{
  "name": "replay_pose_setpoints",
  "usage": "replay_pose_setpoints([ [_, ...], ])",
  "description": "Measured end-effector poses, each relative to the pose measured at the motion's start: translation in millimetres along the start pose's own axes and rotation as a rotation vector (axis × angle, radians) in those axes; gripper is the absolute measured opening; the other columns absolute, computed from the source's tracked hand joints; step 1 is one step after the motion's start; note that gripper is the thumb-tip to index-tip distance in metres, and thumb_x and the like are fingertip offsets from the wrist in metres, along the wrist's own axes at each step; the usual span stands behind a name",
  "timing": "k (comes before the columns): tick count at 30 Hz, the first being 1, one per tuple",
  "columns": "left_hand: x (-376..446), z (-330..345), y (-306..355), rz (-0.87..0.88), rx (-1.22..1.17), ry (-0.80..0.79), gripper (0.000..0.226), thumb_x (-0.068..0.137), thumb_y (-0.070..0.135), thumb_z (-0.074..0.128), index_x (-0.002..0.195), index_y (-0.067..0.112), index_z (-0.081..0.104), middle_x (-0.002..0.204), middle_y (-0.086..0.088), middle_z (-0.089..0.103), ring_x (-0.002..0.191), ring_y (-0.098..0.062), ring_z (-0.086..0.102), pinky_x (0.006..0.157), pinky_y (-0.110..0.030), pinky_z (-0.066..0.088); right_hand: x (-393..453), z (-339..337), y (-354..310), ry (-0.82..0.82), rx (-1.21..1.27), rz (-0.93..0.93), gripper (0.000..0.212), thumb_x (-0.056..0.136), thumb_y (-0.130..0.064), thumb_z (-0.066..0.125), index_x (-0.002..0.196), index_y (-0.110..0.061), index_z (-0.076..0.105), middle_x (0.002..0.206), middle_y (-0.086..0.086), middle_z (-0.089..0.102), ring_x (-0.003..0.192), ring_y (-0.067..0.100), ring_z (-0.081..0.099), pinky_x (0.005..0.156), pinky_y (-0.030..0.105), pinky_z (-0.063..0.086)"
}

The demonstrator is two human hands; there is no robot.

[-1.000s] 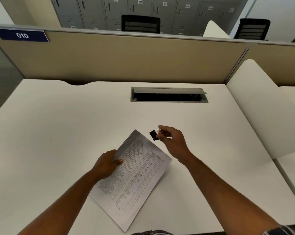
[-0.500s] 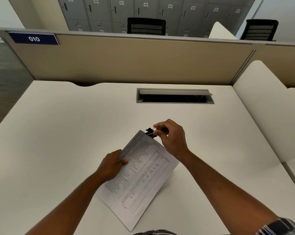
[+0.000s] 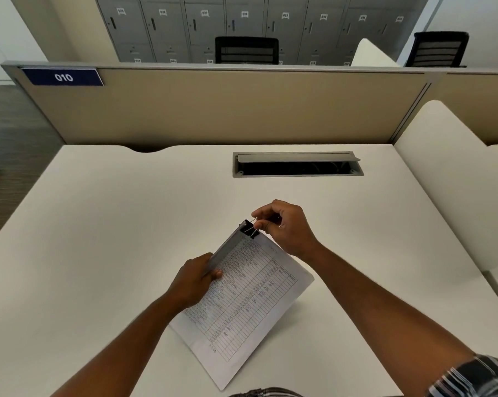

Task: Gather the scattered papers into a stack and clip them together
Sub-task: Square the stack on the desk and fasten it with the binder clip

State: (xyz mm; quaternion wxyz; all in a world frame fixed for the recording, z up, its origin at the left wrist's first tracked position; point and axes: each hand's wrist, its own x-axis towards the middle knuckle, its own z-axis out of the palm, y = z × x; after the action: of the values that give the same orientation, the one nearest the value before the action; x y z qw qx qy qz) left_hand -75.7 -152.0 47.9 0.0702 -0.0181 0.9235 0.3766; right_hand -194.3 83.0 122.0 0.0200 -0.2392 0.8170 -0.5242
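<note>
A stack of papers [image 3: 250, 305] printed with a table is held tilted above the white desk [image 3: 98, 224], its left edge raised. My left hand [image 3: 194, 279] grips that left edge, thumb on top of the sheet. A black binder clip [image 3: 249, 229] sits on the stack's far top corner. My right hand [image 3: 285, 227] pinches the clip's wire handles between thumb and forefinger.
An open grey cable tray [image 3: 298, 164] is set into the desk behind the hands. A beige partition [image 3: 213, 107] with a blue "010" sign [image 3: 62, 77] closes the far edge. A white divider [image 3: 448, 179] stands along the right side.
My right hand carried the binder clip from just beyond the papers onto the stack's top corner. My left hand raised the stack's left edge off the desk.
</note>
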Motion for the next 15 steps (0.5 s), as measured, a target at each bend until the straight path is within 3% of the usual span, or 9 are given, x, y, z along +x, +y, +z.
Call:
replay_pose_setpoints([
  [8, -2.6, 0.3, 2.7, 0.017, 0.003, -0.005, 0.028, 0.094, 0.043, 0.056, 0.097, 0.015, 0.060, 0.085, 0.003, 0.067, 0.079, -0.011, 0.063, 0.070, -0.034, 0.052, 0.5, -6.3, -0.8, -0.085, 0.047, 0.045, 0.021, 0.084, -0.008, 0.081, 0.104, -0.014, 0.076, 0.089, -0.007, 0.071, 0.084, 0.012, 0.072, 0.083, 0.032, 0.060],
  [12, -5.2, -0.2, 5.8, 0.029, 0.014, -0.009, 0.028, 0.094, 0.044, 0.055, 0.098, 0.017, 0.060, 0.086, 0.005, 0.067, 0.079, -0.009, 0.062, 0.069, -0.032, 0.052, -0.6, -10.7, -1.0, -0.199, -0.012, 0.069, 0.027, 0.092, -0.016, 0.075, 0.118, -0.015, 0.073, 0.103, -0.001, 0.068, 0.094, 0.009, 0.068, 0.086, 0.022, 0.056],
  [15, -6.9, -0.4, 5.9, 0.015, 0.001, -0.015, 0.031, 0.093, 0.047, 0.054, 0.099, 0.018, 0.060, 0.088, 0.006, 0.068, 0.081, -0.009, 0.063, 0.071, -0.034, 0.053, -2.7, -13.6, -3.7, -0.294, -0.060, 0.082, 0.046, 0.093, -0.032, 0.073, 0.136, -0.023, 0.061, 0.123, -0.006, 0.063, 0.111, 0.003, 0.063, 0.100, 0.025, 0.049],
])
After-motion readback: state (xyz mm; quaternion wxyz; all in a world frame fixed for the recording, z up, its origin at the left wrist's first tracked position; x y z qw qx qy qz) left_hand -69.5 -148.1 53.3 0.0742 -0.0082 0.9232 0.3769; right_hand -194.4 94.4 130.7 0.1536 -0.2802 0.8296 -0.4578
